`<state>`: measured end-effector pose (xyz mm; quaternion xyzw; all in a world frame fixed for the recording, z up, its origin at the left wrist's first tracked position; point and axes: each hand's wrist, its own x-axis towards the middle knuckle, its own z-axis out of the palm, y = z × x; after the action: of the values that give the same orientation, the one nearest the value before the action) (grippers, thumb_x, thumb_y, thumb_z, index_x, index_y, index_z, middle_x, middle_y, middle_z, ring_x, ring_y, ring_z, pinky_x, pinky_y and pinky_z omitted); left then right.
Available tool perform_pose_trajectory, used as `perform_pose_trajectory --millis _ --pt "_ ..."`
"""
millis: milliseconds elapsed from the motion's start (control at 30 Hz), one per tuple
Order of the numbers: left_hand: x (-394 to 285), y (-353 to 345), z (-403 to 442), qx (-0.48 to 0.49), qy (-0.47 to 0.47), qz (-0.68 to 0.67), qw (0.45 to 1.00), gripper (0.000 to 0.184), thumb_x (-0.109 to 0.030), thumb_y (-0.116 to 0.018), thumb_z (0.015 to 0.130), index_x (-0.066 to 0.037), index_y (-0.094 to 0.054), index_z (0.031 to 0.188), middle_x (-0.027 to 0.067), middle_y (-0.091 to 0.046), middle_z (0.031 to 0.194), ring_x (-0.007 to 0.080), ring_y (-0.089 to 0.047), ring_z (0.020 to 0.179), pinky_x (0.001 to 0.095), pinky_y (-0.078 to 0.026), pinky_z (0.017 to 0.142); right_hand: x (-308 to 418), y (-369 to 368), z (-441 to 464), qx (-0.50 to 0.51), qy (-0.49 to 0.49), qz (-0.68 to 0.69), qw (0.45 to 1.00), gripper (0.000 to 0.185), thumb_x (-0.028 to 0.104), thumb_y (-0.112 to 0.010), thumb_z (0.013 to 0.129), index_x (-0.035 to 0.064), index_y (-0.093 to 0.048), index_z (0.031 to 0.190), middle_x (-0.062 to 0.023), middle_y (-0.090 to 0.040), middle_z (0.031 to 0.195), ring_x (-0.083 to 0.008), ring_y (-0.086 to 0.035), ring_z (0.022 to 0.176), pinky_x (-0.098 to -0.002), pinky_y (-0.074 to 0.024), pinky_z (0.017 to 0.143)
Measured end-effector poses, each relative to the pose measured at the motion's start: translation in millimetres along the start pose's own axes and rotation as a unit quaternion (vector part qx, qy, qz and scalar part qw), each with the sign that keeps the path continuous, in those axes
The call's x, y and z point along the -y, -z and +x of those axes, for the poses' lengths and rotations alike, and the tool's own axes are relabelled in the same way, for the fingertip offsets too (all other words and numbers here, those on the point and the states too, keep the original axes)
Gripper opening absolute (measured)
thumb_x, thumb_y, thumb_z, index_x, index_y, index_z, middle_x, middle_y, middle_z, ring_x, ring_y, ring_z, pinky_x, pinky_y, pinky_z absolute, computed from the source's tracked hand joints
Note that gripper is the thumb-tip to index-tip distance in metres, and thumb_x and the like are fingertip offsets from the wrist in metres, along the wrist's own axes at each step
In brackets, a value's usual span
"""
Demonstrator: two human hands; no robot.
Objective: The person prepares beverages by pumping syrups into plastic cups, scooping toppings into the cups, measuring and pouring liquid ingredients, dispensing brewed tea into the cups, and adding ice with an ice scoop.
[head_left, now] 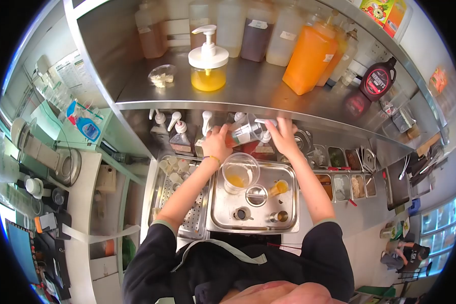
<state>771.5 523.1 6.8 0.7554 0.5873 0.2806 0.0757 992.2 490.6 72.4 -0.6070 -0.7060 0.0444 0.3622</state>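
Both hands are on a clear labelled bottle (pixel 244 133), held tilted above the back edge of the metal tray (pixel 253 226). My left hand (pixel 217 145) is closed around its left end, near some reddish-orange content. My right hand (pixel 283 137) grips its right end, by a white pump-like top; the fingers partly hide that top. Just below is a clear plastic pitcher (pixel 240 172) with some yellow liquid. Also on the tray are a round steel-rimmed cup (pixel 256 195), a small cup of yellow liquid (pixel 278 188) and small metal measuring cups (pixel 278 217).
Pump bottles (pixel 180 138) line the back under a steel shelf (pixel 177 96). On the shelf stand a yellow pump jar (pixel 208 76), an orange bottle (pixel 309 58) and a chocolate syrup bottle (pixel 379 80). Topping bins (pixel 342 186) lie right. Another person (pixel 408 256) sits far right.
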Motion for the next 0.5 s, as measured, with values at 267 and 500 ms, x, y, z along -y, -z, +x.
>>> perform_pose_trajectory --millis 267,500 --pt "72.7 78.9 -61.3 0.049 0.012 -0.082 0.995 0.072 -0.021 -0.079 0.06 -0.019 -0.05 0.126 0.0107 -0.061 0.113 0.0376 -0.061 0.098 0.0451 -0.053 0.079 85.2 68.0 -75.1 0.178 0.076 0.055 0.98 0.105 0.058 -0.078 0.063 0.0137 -0.029 0.145 -0.0162 -0.03 0.149 -0.0299 -0.031 0.137 -0.046 -0.0195 0.104" --pt "64.8 183.1 -128.6 0.003 0.066 -0.486 0.871 0.096 -0.012 -0.085 0.06 -0.01 -0.032 0.14 0.0197 -0.055 0.122 0.0292 -0.059 0.109 0.0404 -0.052 0.087 132.7 74.8 -82.4 0.188 0.113 -0.078 0.973 0.112 0.053 -0.081 0.061 0.0194 -0.02 0.149 -0.0256 -0.019 0.152 -0.0369 -0.029 0.138 -0.0521 -0.0227 0.1"
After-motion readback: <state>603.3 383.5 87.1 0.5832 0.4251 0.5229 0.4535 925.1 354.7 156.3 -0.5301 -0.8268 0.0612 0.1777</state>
